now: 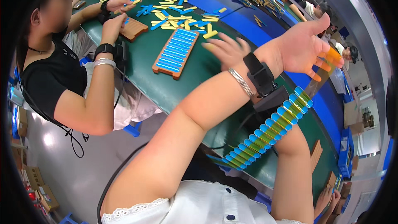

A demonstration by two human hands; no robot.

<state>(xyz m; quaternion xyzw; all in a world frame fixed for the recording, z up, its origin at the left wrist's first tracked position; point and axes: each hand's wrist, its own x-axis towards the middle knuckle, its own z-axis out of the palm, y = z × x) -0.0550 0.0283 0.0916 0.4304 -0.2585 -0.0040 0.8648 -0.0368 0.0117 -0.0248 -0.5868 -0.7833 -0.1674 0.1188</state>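
My left hand [304,49] is stretched to the right, palm toward me and thumb up, with orange covers on some fingers. Its fingers grip the end of a clear tape strip [317,84]. Many small flat blue sticks [265,135] with rounded ends are stuck side by side along that tape, which hangs slanting down to the lower left. Behind my left forearm, my right hand [228,50] is blurred, its fingers spread and seemingly holding nothing. Nearest to it stands a brown grooved tray [175,74] with a row of blue sticks in it.
Loose yellow and blue sticks [174,16] lie scattered over the green table [145,64]. On the left a co-worker [62,79] handles sticks over another brown tray [133,29]. A third brown board [316,155] lies at the right. More sticks cover the blue surface beyond.
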